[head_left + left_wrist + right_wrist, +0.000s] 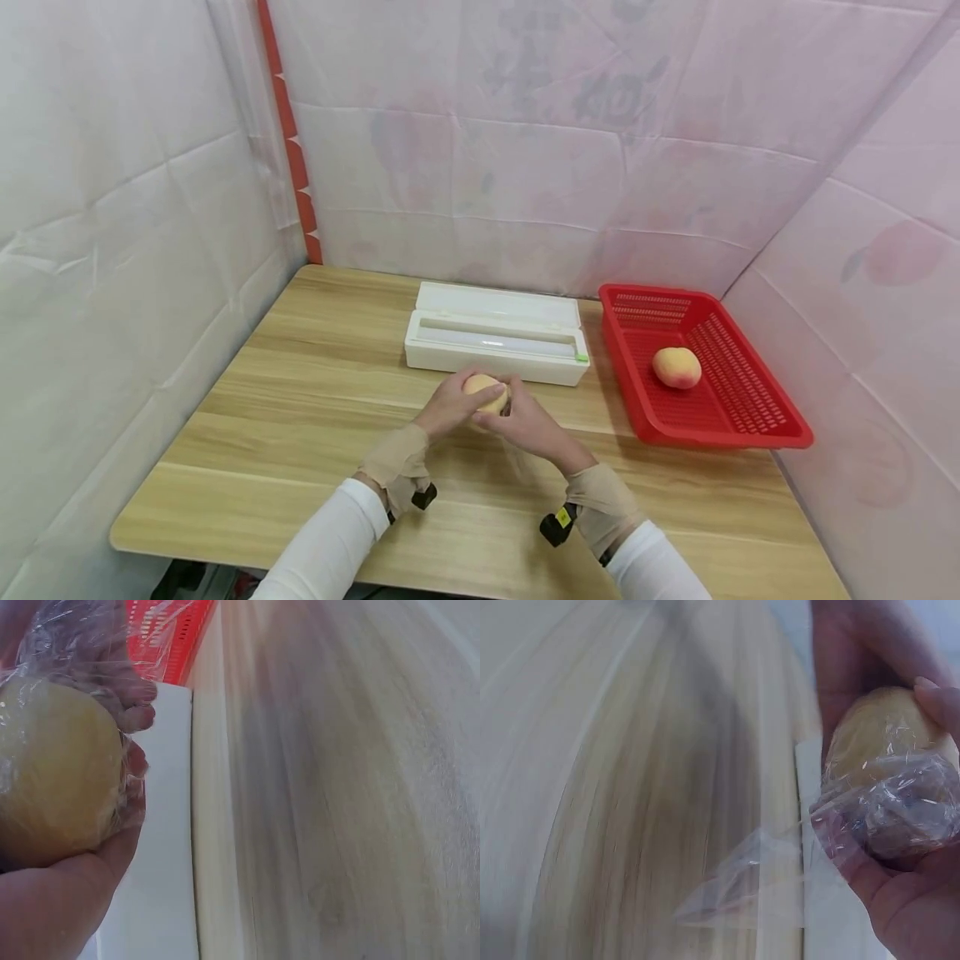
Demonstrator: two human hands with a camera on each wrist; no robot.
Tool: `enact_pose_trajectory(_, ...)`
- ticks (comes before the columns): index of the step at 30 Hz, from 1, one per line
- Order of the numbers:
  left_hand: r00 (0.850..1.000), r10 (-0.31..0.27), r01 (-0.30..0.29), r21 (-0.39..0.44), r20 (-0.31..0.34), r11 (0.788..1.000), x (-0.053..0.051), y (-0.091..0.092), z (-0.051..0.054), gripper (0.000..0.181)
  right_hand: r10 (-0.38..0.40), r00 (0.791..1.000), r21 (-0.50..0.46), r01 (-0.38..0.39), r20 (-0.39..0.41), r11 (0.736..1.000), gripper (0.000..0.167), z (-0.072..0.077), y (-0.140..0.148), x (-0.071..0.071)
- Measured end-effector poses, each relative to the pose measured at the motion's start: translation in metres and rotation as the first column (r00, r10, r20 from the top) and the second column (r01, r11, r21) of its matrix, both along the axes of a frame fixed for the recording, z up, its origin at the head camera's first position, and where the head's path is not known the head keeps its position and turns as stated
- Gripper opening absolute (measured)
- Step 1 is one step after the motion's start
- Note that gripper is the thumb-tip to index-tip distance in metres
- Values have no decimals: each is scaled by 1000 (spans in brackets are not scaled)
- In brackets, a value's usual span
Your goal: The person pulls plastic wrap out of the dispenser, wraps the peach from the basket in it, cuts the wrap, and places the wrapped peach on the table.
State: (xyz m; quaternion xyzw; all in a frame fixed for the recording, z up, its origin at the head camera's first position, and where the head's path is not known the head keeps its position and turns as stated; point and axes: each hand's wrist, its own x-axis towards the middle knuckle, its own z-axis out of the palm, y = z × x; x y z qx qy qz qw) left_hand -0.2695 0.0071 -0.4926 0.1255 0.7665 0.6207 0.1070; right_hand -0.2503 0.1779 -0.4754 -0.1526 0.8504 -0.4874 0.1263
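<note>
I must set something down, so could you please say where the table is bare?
Free: the table left of the box and left grip; also nearer than the basket, right of the right grip. Crowded: around the held peach, in front of the box.

A pale wood-grain table (pixel 292 450) with rounded corners at 10 and 8 o'clock carries two things. At 12 o'clock a long white box (pixel 487 358) lies crosswise, its lid (pixel 498 302) folded back toward the far edge. At 2 o'clock, near the box but apart from it, a red slotted basket (pixel 720 437) sits by the table's 3 o'clock edge.
</note>
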Motion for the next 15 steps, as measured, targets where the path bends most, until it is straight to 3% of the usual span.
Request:
enact_pose_trajectory(3,999,43,-44,-17,-22,999,-1,-1,0,46,20,997,53,-16,-77,998,75,0,-1,1)
enact_pose_trajectory(7,991,131,-131,-16,-9,991,-2,-2,4,51,-25,988,75,37,-150,996,73,0,-2,6)
enact_pose_trajectory(10,982,188,-188,-15,11,982,-3,-5,5,53,-53,974,70,70,-219,995,63,-3,-2,10)
enact_pose_trajectory(15,976,213,-214,16,51,977,-3,-8,4,54,-128,948,2,134,-291,991,40,-12,-2,15)
